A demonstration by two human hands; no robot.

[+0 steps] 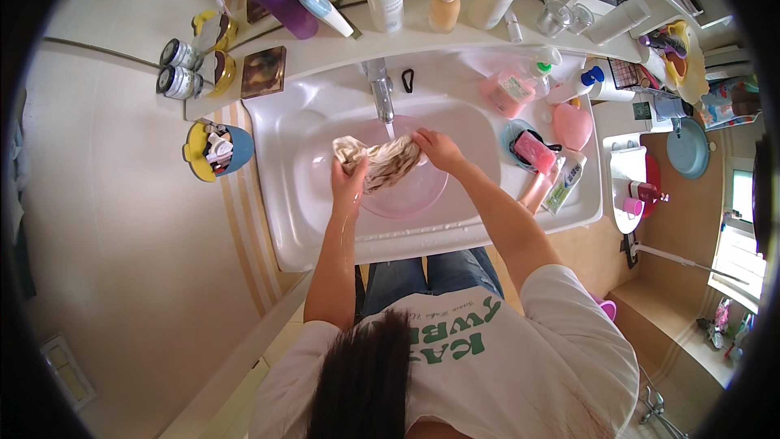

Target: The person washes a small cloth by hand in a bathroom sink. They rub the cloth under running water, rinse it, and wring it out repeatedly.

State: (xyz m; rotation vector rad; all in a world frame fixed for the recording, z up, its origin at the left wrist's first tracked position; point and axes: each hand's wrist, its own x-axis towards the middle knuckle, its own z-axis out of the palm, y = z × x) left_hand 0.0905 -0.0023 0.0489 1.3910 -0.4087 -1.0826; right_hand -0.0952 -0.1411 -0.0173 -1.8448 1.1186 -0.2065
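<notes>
A wet, bunched cloth (390, 164), whitish with brown patches, stretches between my two hands above a pink plastic basin (414, 204). My left hand (348, 182) grips its left end, and the wrist glistens with water. At the right end, my right hand (440, 149) holds the cloth with the fingers curled over it. Water runs from the chrome faucet (382, 97) just behind the cloth and falls into the basin. The basin sits in the white sink (311, 164); the cloth hides part of its rim and inside.
Right of the bowl, the sink ledge bears a pink soap bottle (509, 92), a pink sponge (535, 152) on a blue dish and a squeeze tube (565, 183). A black carabiner (407, 80) lies by the faucet. Pump bottles (385, 3) line the shelf behind. A blue-yellow holder (234, 149) hangs left.
</notes>
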